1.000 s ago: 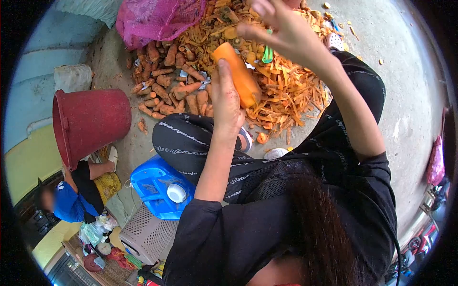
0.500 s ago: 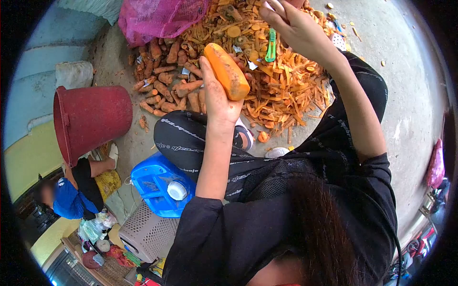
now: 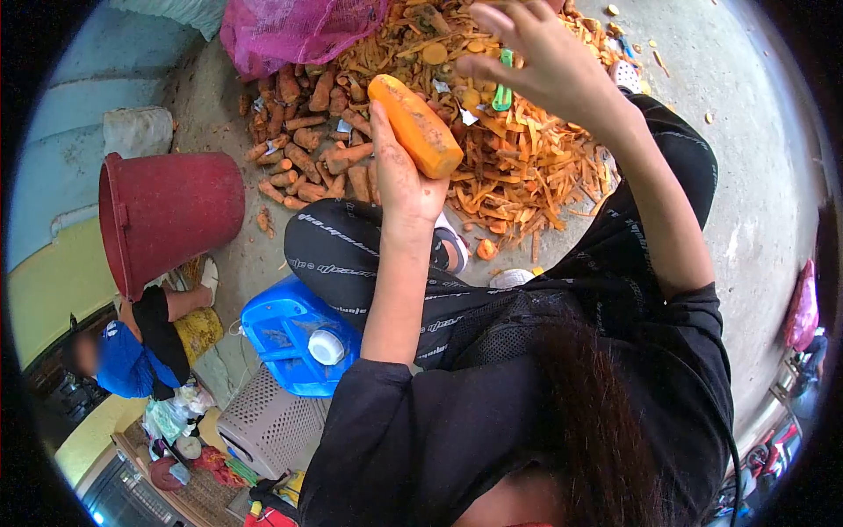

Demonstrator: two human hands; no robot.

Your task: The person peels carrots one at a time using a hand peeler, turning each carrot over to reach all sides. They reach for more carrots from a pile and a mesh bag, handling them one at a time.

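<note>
A thick, mostly peeled carrot (image 3: 414, 127) with brown marks along its side lies across the palm of my left hand (image 3: 407, 180), fingers wrapped behind it and thumb along its left edge. To the upper right, my right hand (image 3: 553, 70) is raised over the peelings, slightly blurred, its fingers apart and nothing in them. Partly behind its thumb, a green peeler (image 3: 502, 97) lies on the heap of orange carrot peelings (image 3: 527, 167). Several unpeeled, soil-stained carrots (image 3: 303, 162) are piled left of the heap.
A pink mesh bag (image 3: 294, 35) stands behind the carrots. On the left are a red bucket (image 3: 176, 211) and another person in a blue shirt (image 3: 127, 364). A blue jerrycan (image 3: 290, 329) and a grey perforated basket (image 3: 268, 422) stand beside my left knee.
My right hand has come lower and a little left, its thumb now crossing in front of the peeler. The carrot in my left hand has risen slightly.
</note>
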